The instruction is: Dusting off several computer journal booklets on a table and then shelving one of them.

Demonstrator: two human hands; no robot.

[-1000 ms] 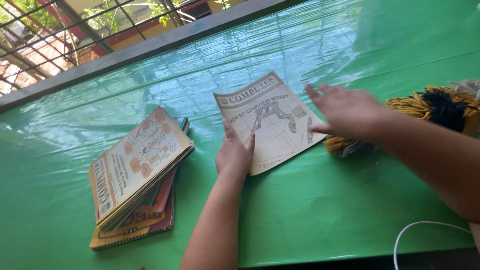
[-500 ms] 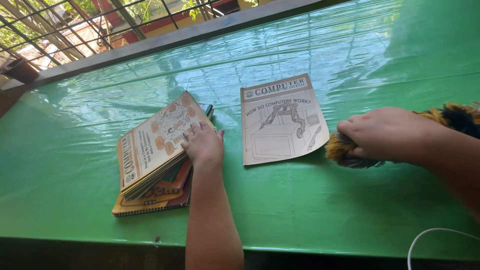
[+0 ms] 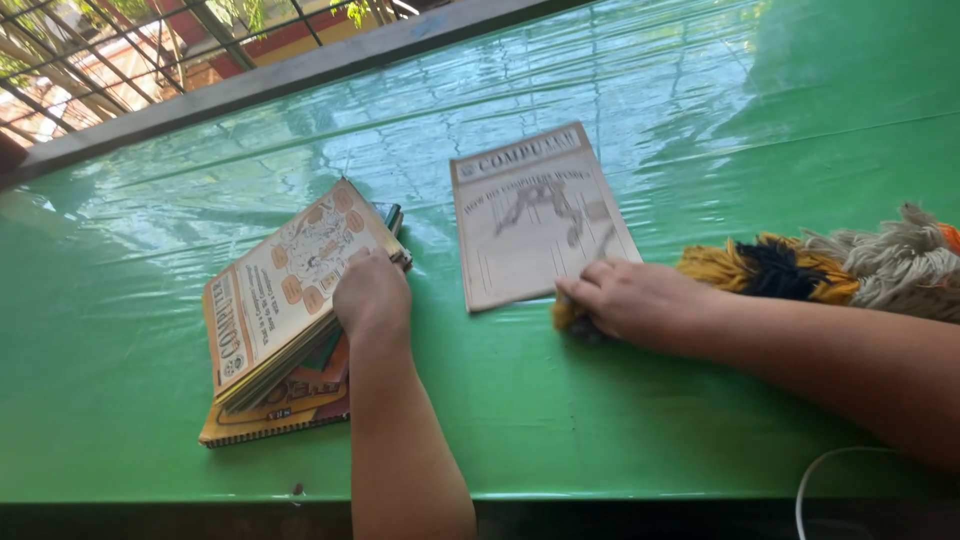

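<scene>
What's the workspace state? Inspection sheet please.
Surface: green glossy table cover, glare patches.
Job's things: book stack, top book slanted; loose booklet lying flat beside it; yarn duster at right.
Clutter: nothing seen.
Grippers: left hand resting on the stack's right edge; right hand at the booklet's lower right corner, closed around the duster's end.
Cables: white cable looped at the lower right edge.
Surroundings: grey ledge and metal window grille behind the table.
</scene>
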